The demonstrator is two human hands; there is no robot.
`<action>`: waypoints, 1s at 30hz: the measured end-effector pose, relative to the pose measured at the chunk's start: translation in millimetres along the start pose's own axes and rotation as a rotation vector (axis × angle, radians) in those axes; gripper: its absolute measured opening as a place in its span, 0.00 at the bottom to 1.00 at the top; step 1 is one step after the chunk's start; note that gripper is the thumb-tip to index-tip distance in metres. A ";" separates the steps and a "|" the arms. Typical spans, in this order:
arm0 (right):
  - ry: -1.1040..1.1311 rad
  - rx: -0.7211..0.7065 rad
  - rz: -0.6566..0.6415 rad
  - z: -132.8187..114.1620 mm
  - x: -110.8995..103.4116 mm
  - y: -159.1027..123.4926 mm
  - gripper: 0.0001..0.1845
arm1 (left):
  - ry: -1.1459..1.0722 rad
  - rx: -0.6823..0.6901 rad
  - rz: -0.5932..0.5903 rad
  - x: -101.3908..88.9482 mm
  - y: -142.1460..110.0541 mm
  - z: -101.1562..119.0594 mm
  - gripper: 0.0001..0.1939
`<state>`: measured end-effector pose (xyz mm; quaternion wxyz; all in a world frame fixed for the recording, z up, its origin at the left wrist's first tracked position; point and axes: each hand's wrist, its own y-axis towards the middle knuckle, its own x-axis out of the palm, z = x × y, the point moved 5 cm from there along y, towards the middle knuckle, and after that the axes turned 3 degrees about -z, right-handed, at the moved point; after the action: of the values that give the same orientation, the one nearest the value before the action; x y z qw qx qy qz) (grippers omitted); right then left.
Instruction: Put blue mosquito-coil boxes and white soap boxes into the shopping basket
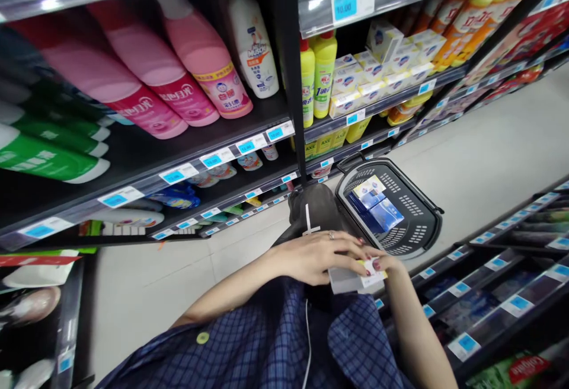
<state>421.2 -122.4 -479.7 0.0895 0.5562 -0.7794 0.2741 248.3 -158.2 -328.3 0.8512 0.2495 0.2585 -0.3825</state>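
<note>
My left hand (317,254) and my right hand (386,265) meet in front of my body in the head view. Both are closed on a small grey and white box (353,280) with a yellow mark on it. The left hand, with a ring on one finger, lies over the box's top. The right hand's fingertips pinch its right end. A black shopping basket (427,220) stands on the floor just beyond my hands, with blue and white packs (377,206) inside it.
Shelves on the left carry pink bottles (178,75), green bottles (53,146), yellow bottles (317,72) and soap boxes (382,69). Lower shelves with blue price tags (511,306) run along the right. The pale aisle floor (489,146) stretches between them.
</note>
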 end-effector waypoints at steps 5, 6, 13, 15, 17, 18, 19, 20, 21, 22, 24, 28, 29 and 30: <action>-0.079 0.061 0.389 14.5 -76.5 -41.0 0.36 | 0.146 -0.475 0.258 26.3 -14.5 -71.6 0.33; -0.171 0.077 0.490 19.4 -96.7 -45.8 0.37 | 0.177 -0.584 0.315 32.8 -20.2 -87.5 0.35; -0.976 0.485 1.066 71.5 -232.7 -27.7 0.35 | 0.391 -0.960 0.403 81.2 -33.5 -163.9 0.38; -1.070 0.602 1.091 88.6 -259.1 -10.7 0.34 | 0.443 -0.926 0.427 86.1 -29.8 -168.7 0.38; -1.102 0.694 1.120 105.2 -281.5 4.2 0.32 | 0.474 -0.902 0.452 87.6 -28.2 -170.0 0.38; -1.099 0.721 1.131 113.2 -291.2 10.8 0.32 | 0.484 -0.896 0.459 87.9 -28.0 -170.3 0.38; -1.090 0.736 1.138 121.2 -299.9 17.0 0.32 | 0.494 -0.891 0.465 88.2 -28.2 -170.7 0.38; -1.079 0.746 1.144 128.9 -307.8 22.4 0.32 | 0.507 -0.883 0.470 88.4 -28.4 -171.2 0.38; -1.068 0.757 1.155 136.2 -314.8 26.8 0.32 | 0.521 -0.873 0.478 88.7 -28.5 -171.8 0.37; -1.061 0.766 1.169 142.8 -320.7 30.3 0.33 | 0.539 -0.860 0.491 89.0 -28.6 -172.5 0.37; -1.061 0.767 1.189 153.3 -329.7 36.1 0.33 | 0.578 -0.838 0.517 90.1 -28.5 -174.2 0.37; -1.077 0.716 1.185 162.1 -338.8 45.6 0.34 | 0.609 -0.857 0.494 92.8 -27.4 -177.6 0.39; -1.079 0.708 1.182 162.3 -340.1 47.4 0.34 | 0.605 -0.861 0.481 92.8 -26.9 -177.5 0.39; -1.081 0.704 1.179 162.0 -341.4 48.9 0.34 | 0.603 -0.859 0.474 92.3 -26.3 -176.8 0.39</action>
<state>527.9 82.8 -782.5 -0.6259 0.1113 -0.7458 0.1993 236.6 -111.6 -523.6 0.8274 0.0307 0.5589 0.0462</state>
